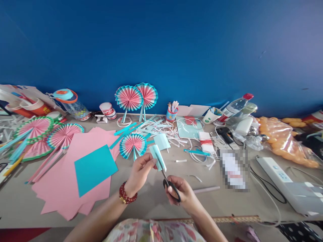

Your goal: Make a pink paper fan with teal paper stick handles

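Between the thumb and fingers of my left hand point(142, 169) is a small piece of pale blue paper point(155, 153), held up over the middle of the table. My right hand point(180, 191) grips a pair of black-handled scissors point(174, 192), whose blades run along the paper from below. Whether the blades have cut through, I cannot tell. Just behind the paper lies another pale blue piece point(162, 142). A round folded paper fan point(133, 146) in pink and blue rests left of it. A teal paper square point(96, 169) lies on pink sheets point(60, 178) by my left forearm.
White and blue paper strips point(158, 127) are scattered behind my hands. Two paper fans point(129, 98) stand against the blue wall. A glue gun point(225, 136), a bottle point(233, 109) and a power strip point(275, 171) are on the right. More fans point(65, 135) lie left.
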Available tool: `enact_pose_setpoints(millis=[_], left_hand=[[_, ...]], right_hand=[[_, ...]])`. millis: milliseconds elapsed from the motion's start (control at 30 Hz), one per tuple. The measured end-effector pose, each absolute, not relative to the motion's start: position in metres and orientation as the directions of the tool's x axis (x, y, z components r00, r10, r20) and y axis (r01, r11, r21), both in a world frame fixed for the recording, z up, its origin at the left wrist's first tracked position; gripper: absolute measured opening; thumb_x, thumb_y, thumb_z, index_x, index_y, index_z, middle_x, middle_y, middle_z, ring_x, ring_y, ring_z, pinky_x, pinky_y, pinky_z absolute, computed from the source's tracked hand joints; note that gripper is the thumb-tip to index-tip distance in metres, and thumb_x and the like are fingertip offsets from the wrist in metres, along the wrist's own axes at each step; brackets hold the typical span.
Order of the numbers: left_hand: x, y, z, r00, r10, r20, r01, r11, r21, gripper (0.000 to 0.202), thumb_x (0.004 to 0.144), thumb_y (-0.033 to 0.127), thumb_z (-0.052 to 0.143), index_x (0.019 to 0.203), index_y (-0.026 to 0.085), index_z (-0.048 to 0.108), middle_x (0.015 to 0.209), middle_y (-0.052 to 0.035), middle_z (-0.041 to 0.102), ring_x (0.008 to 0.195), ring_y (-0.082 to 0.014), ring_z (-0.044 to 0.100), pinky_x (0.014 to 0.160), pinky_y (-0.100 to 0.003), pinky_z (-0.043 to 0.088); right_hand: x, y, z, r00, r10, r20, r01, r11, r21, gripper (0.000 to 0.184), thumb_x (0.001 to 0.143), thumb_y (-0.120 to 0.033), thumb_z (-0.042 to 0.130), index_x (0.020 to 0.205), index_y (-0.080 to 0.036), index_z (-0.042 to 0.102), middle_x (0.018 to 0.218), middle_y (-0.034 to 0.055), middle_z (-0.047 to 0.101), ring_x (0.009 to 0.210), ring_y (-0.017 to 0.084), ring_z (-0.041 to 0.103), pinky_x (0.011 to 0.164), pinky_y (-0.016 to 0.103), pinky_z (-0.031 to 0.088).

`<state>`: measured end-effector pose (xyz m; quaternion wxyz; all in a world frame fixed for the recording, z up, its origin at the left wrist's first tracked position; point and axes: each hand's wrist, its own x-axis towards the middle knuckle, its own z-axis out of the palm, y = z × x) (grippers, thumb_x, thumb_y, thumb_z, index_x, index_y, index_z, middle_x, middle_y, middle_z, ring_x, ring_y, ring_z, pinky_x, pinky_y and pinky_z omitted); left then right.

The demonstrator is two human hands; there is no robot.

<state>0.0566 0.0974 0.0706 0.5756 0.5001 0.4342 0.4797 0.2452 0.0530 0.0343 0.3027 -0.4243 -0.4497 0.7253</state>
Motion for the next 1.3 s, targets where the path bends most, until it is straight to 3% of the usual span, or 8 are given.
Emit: enact_pose_setpoints(millis=[833,1300], left_hand=[[0.0561,0.0934,0.0679,0.176,0.984,0.007,-0.054,0.003,0.999,0.031,0.093,0.037,0.055,0.068,0.018,0.059,0.067,-0.0002,0.059,0.068,-0.0147,0.054,0.069,-0.025,0.04],[0.0607,0.0912,0.0698,0.2,0.979,-0.027,-0.101,0.048,0.994,0.03,0.09,0.036,0.057,0.066,0.018,0.056,0.066,-0.0002,0.059,0.066,-0.0142,0.054,0.065,-0.024,0.042]], right_hand=[[0.2453,0.0499,0.0288,-0.444,0.831,-0.335,-0.058,-0.399,-0.915,0.055,0.072,-0.07,0.069,0.069,-0.019,0.047,0.046,-0.0048,0.053,0.035,0.004,0.031,0.037,0.018,0.02],[0.2444,0.0527,0.0295,-0.438,0.842,-0.313,-0.071,-0.38,-0.922,0.053,0.074,-0.067,0.07,0.068,-0.019,0.047,0.047,-0.0035,0.055,0.035,0.003,0.032,0.038,0.019,0.021]])
